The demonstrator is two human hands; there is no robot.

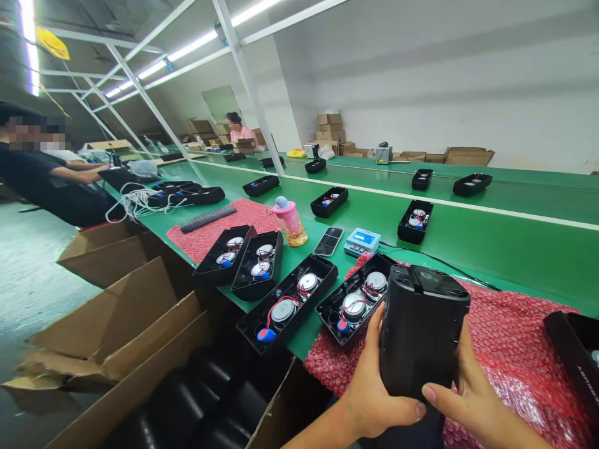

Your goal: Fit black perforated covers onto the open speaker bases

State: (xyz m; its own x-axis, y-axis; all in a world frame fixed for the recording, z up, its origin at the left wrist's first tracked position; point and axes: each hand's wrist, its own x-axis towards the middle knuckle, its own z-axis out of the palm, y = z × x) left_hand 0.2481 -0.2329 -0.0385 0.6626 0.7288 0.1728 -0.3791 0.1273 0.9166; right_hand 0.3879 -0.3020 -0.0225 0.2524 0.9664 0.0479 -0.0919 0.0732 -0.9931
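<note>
Both of my hands hold one black speaker housing (421,337) upright, its end panel facing up. My left hand (374,390) grips its left side, thumb across the near face. From the right, my right hand (468,380) wraps the other side, its thumb also on that face. Just left of it, an open speaker shell (358,305) with two round drivers, red wires and a blue-wrapped part lies on red bubble wrap (519,337). Another open shell (287,305) sits beside that one, at the bench edge.
More open shells stand on the green bench (365,231) and along the line beyond. A pink-lidded bottle (290,221), a phone (329,241) and a blue device (362,242) with a cable stand behind. Cardboard boxes (116,318) fill the lower left. Co-workers sit at left (47,168) and far back.
</note>
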